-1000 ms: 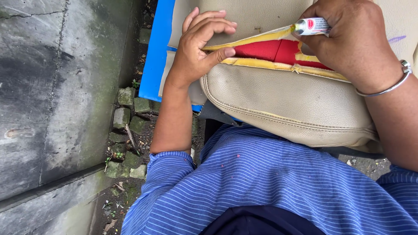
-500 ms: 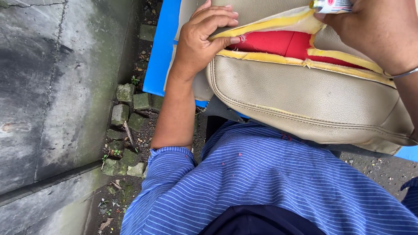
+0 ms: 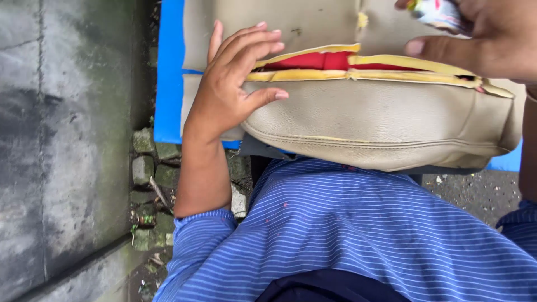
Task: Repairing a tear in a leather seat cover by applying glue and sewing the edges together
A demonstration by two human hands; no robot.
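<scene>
A beige leather seat cushion (image 3: 380, 123) lies across my lap on a blue board (image 3: 169, 72). Its seam is split open, showing yellow foam edges and red lining (image 3: 321, 60). My left hand (image 3: 229, 89) presses on the cushion's left end, fingers spread across the split, thumb below it. My right hand (image 3: 475, 39) is at the top right above the split and grips a small glue tube (image 3: 439, 12), which is partly cut off by the frame edge.
I wear a blue striped shirt (image 3: 363, 235). A grey concrete wall (image 3: 61, 140) runs along the left. Between it and me lie small mossy stones and twigs (image 3: 148, 168). Gritty dark ground (image 3: 464, 190) shows at the right.
The view has drawn closer to the cushion. My right hand with the tube has lifted off the split seam toward the top right. My left hand stays on the left end.
</scene>
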